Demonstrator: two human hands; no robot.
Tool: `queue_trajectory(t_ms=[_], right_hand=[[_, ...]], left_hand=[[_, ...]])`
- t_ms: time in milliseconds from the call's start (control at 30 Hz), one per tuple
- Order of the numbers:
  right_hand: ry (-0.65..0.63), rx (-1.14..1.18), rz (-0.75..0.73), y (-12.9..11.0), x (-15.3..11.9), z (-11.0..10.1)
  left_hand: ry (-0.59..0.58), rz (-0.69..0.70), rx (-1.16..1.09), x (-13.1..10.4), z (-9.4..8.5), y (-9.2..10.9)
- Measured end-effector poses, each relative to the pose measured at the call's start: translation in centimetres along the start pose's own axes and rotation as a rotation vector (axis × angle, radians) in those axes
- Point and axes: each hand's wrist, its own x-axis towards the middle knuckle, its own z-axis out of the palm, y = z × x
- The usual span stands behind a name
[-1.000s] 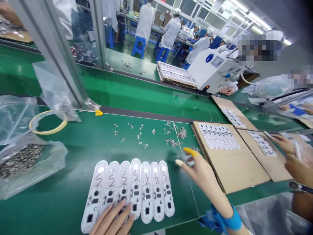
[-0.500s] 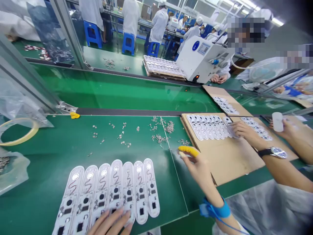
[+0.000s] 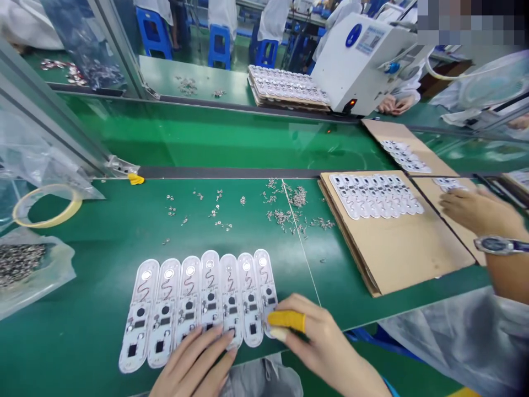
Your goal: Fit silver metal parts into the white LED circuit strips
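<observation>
Resting on the row: the fingers of the left hand (image 3: 202,358) are laid slightly apart over the near ends of the middle strips; nothing is seen to be gripped.
At the row's right end: the thumb and forefinger of the right hand (image 3: 303,336) are held close together at the near end of the last strip; whether anything is pinched cannot be told. A yellow finger cover (image 3: 286,320) is worn on the forefinger.
White strips (image 3: 210,298): seven, laid side by side on the green table (image 3: 82,298), at 7 o'clock from the view's centre. A disc, a curved wire and dark parts are seen in each.
Small metal parts (image 3: 298,197): scattered in clusters, 1 o'clock from the row.
Cardboard sheets (image 3: 397,259): stacked at 3 o'clock in the view, with more strips (image 3: 376,196) set along the far side.
Co-worker's hand (image 3: 471,209): blurred, at 3 o'clock, over the neighbouring cardboard; a wristwatch (image 3: 494,245) is worn.
Tape ring (image 3: 47,205): at 9 o'clock, beyond the bag of metal pieces (image 3: 22,264).
White machine (image 3: 363,66): at 1 o'clock; an orange light is shown.
</observation>
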Motion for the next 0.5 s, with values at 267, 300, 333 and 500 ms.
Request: queue_trajectory(t_ms=[267,300,333,500], right_hand=[[0.020,-0.083,0.028,0.2,-0.5,2.9],[0.015,-0.092,0.026,0.2,-0.4,2.9],[0.016,-0.103,0.018,0.2,-0.4,2.9],[0.127,-0.002,-0.034,0.0,-0.1,2.8]], left_hand=[[-0.024,-0.018,-0.014,0.3,-0.6,0.2],[-0.011,-0.024,-0.013,0.4,-0.7,0.2],[0.008,-0.030,-0.013,0.6,-0.8,0.3],[0.040,-0.015,-0.051,0.5,-1.1,0.2]])
